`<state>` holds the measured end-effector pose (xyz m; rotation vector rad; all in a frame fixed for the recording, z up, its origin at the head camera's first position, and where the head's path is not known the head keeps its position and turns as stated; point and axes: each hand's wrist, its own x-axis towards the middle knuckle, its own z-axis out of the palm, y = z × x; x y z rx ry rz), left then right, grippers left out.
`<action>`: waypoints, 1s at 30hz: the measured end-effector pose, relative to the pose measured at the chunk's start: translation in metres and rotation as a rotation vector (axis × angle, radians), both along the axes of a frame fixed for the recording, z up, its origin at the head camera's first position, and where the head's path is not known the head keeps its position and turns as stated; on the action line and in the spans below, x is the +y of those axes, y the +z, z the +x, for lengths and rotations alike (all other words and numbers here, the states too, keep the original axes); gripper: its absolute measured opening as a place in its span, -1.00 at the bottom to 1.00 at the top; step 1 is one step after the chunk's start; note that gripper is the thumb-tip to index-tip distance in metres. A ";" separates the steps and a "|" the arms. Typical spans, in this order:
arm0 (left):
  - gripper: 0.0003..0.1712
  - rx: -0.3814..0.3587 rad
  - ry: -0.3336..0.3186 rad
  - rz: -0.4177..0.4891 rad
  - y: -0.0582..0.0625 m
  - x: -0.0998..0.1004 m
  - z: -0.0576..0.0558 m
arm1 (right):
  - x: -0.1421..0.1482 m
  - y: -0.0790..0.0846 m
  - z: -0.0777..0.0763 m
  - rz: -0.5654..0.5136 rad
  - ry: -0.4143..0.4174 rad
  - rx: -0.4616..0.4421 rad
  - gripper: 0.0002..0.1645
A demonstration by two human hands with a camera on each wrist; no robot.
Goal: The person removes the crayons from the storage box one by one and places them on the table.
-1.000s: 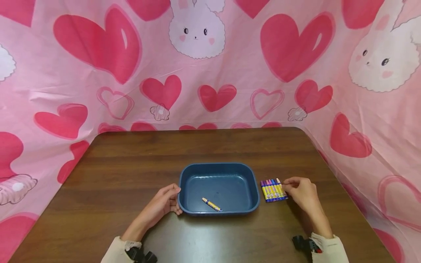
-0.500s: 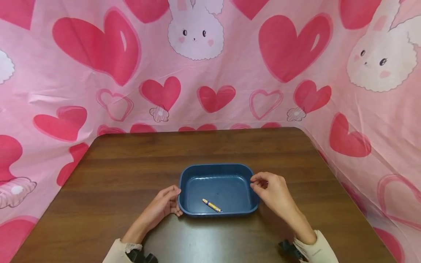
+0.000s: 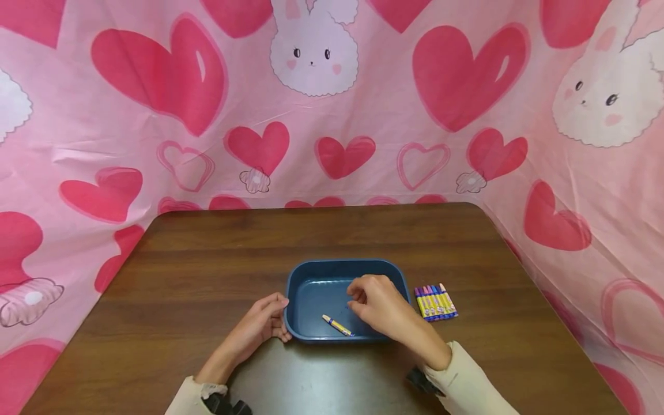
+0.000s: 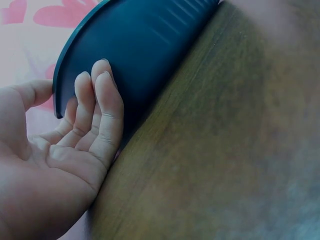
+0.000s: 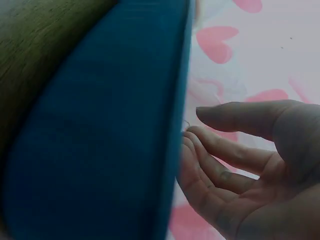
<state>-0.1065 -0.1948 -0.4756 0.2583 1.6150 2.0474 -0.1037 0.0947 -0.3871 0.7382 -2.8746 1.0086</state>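
A dark blue rectangular tray [image 3: 346,270] stands on the table. One yellow-and-blue crayon [image 3: 338,325] lies in its near part. My left hand [image 3: 267,318] holds the tray's left end; the left wrist view shows its thumb at the rim and curled fingers against the outer wall. Over the tray's right half, my right hand [image 3: 381,305] keeps thumb and fingers bent in a pinch. It appears to hold a crayon; in the right wrist view only a tiny piece [image 5: 187,123] shows between the fingertips, the remainder hidden.
A row of several crayons [image 3: 436,302] in yellow-and-blue wrappers lies right of the tray. The brown wooden table [image 3: 233,242] has rounded far corners. Pink heart-and-rabbit cloth [image 3: 311,115] hangs behind it and on both sides.
My right hand has moved left from the crayon row, across the tray's right rim, to above the tray. The row shows again. My left hand has stayed at the tray's left end.
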 end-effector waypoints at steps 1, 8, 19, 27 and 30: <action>-0.67 0.000 0.000 -0.002 0.000 0.001 0.000 | -0.001 -0.003 -0.003 0.005 0.026 -0.033 -0.85; -0.67 -0.012 -0.005 -0.003 0.000 0.005 0.000 | -0.001 -0.032 -0.016 0.089 0.143 -0.329 -0.81; -0.66 -0.006 0.016 -0.017 0.003 0.001 0.001 | -0.008 -0.043 -0.020 0.103 0.207 -0.302 -0.89; -0.67 -0.009 0.010 -0.013 0.003 0.001 0.001 | -0.009 -0.041 -0.018 0.130 0.184 -0.277 -0.90; -0.67 -0.010 0.004 -0.010 0.003 0.002 0.001 | -0.008 -0.041 -0.017 0.127 0.191 -0.282 -0.91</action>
